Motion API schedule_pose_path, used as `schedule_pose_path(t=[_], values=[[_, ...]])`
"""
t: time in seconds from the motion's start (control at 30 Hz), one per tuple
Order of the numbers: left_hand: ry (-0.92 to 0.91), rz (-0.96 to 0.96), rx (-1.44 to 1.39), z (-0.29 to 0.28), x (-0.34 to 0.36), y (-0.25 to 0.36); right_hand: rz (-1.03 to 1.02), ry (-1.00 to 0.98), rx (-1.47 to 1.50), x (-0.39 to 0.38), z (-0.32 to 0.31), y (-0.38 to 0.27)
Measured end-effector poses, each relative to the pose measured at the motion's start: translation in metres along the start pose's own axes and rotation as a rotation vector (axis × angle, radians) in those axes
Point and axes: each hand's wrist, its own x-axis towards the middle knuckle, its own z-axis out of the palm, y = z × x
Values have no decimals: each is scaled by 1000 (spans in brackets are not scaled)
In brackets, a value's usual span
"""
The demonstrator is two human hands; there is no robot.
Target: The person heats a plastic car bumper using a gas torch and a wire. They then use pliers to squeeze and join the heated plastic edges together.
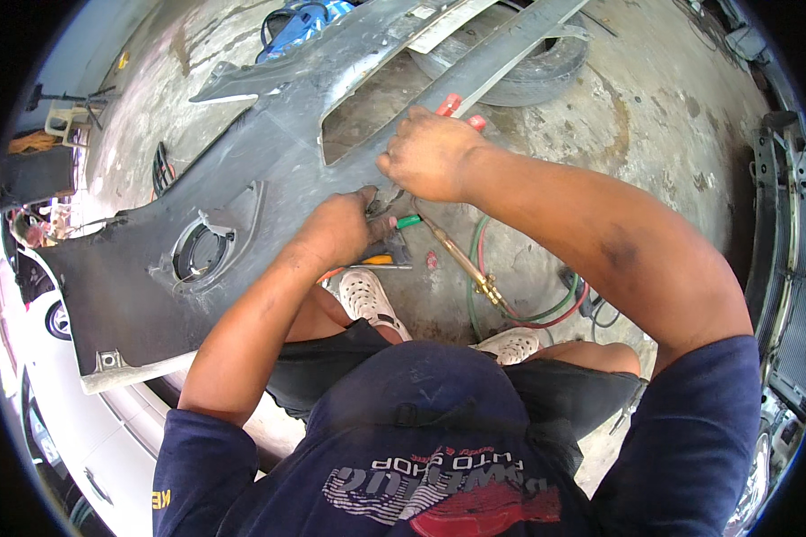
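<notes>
A large dark grey plastic car bumper slants across the view in front of me, its round lamp opening at the left. My right hand is closed round pliers with two red handles, which stick out past the knuckles; the jaws are hidden near the bumper's torn edge. Just left and nearer, my left hand is closed at that same edge. A green-ended handle pokes out of its fingers; the rest of it is covered.
On the concrete floor lies a brass gas torch with green and red hoses. A yellow-handled tool is by my left shoe. A tyre sits under the bumper's far end. Car parts line the right; a white car stands left.
</notes>
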Motion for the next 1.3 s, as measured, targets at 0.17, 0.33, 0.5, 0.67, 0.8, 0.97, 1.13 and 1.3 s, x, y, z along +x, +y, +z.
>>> schedule_pose_path(t=[0.17,0.33,0.5,0.67,0.8,0.97,1.13,1.3], values=[[-7,-37,39,-12,-2,9,66,182,-77,-7,-7,3],[-6,-84,-23,-11,-3,7,569,534,75,-37,-4,7],[-8,-73,-69,1,2,-7,471,784,1311,-43,20,7],[34,-38,-170,1,7,-11,243,1076,2141,10,27,-25],[46,-4,-149,2,8,-13,369,1101,2052,34,16,-27],[-10,-13,-137,-4,0,-1,303,1216,2214,24,23,-24],[-55,-36,-187,-10,-1,7,262,1262,2228,8,25,-34],[-57,-35,-114,-13,2,23,194,1630,1946,47,46,-30]])
